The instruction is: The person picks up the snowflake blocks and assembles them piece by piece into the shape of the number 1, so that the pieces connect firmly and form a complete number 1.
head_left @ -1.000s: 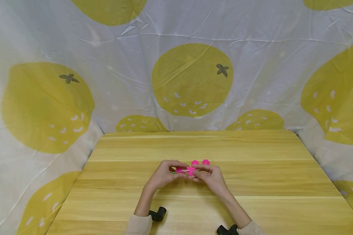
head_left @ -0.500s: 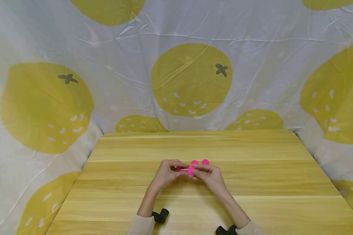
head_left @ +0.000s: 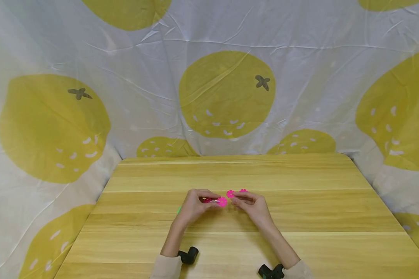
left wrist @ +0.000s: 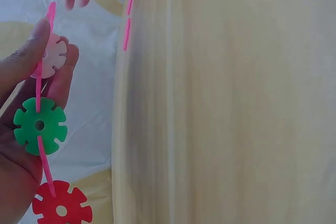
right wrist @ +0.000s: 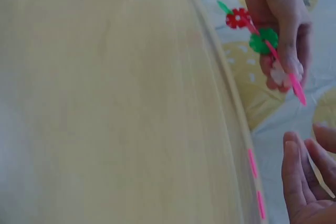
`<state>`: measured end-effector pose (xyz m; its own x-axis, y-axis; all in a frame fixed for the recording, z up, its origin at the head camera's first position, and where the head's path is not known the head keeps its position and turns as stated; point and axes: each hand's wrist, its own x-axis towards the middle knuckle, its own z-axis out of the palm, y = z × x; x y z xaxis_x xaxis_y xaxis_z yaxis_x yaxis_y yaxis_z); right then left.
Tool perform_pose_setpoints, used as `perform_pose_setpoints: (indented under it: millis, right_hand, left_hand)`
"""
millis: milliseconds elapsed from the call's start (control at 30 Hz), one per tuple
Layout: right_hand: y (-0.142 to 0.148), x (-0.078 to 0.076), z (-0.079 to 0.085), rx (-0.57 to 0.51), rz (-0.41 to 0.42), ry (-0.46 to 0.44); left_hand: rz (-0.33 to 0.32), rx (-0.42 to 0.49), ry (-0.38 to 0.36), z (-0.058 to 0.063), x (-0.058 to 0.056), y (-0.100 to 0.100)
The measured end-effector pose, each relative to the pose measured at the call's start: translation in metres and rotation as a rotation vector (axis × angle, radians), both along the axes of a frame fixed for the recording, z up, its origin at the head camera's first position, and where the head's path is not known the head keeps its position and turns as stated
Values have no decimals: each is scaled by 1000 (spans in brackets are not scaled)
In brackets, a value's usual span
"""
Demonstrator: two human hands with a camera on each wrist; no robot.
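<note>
My left hand (head_left: 195, 205) holds a chain of notched snowflake discs, its thumb and fingers pinching a white disc (left wrist: 55, 56). A pink disc (head_left: 222, 202) sticks out at the chain's free end. Back along the chain, pink discs seen edge-on link the white disc to a green disc (left wrist: 40, 125) and a red disc (left wrist: 62, 205). A small green tip (right wrist: 224, 7) shows past the red one. Apart from the chain, my right hand (head_left: 253, 207) has its fingers spread and nothing between them. Just beyond its fingertips lies a loose pink disc (head_left: 230, 193).
A second loose pink disc (head_left: 243, 190) lies on the wooden table (head_left: 300, 209), partly hidden behind the right hand. Behind the table hangs a white cloth (head_left: 153, 89) printed with yellow fruit. Black wrist cameras (head_left: 189, 255) sit at both wrists.
My right hand has let go of the chain's pink end disc and moved slightly right, leaving a gap. My left hand has shifted a little left with the chain.
</note>
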<state>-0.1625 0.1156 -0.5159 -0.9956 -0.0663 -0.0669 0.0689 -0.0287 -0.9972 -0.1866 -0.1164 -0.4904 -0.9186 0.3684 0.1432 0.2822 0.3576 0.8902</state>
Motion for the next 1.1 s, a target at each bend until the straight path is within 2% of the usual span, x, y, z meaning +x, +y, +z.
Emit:
perform_pose_setpoints:
  millis: [133, 267, 567, 900, 1100]
  right_hand:
    - [10, -7, 1, 62, -54, 15]
    - [15, -14, 0, 129, -47, 24]
    - [5, -32, -2, 268, -25, 50]
    - [-8, -43, -3, 406, -38, 52]
    - [-12, -48, -6, 557, -35, 132]
  left_hand:
    - [37, 3, -16, 0, -1, -5]
    - [60, 0, -30, 0, -2, -8]
    - [49, -11, -42, 1, -3, -11]
    - [36, -15, -53, 2, -2, -12]
    - [39, -25, -50, 2, -3, -13]
